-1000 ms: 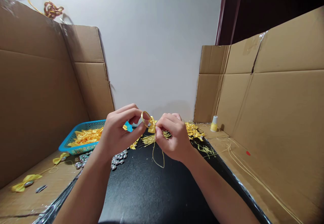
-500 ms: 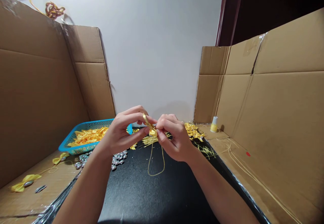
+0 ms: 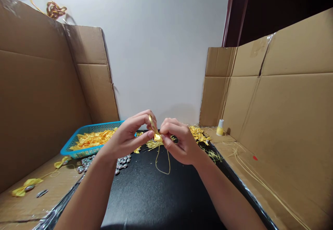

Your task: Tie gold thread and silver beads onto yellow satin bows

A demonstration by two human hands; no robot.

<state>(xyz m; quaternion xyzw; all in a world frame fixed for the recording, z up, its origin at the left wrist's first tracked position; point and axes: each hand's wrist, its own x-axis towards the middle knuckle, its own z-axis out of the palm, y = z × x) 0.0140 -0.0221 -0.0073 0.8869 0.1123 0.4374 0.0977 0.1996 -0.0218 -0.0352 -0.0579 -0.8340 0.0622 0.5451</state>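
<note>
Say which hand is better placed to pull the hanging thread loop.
Right hand, I'd judge: its grip is closed at the yellow bow, just above the thread, while the left hand holds the gold ring.

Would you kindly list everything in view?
Bow: one, yellow, centre
Hoop: one, gold, above bow
Thread loop: one, yellow, below bow
Strands: many, gold, behind bow
Basket: one, blue, left
Ribbons: many, yellow, in basket
Beads: many, silver, near basket
Loose bows: two, yellow, far left
Bow pile: one, yellow, right
Clippings: many, yellowish, right
Spool: one, white and yellow, right
Tabletop: one, black, centre
Cardboard panels: several, brown, sides
Cord: one, orange, upper left
Wall: one, pale, behind
Left hand: one, bare, at hoop
Right hand: one, bare, at bow
</note>
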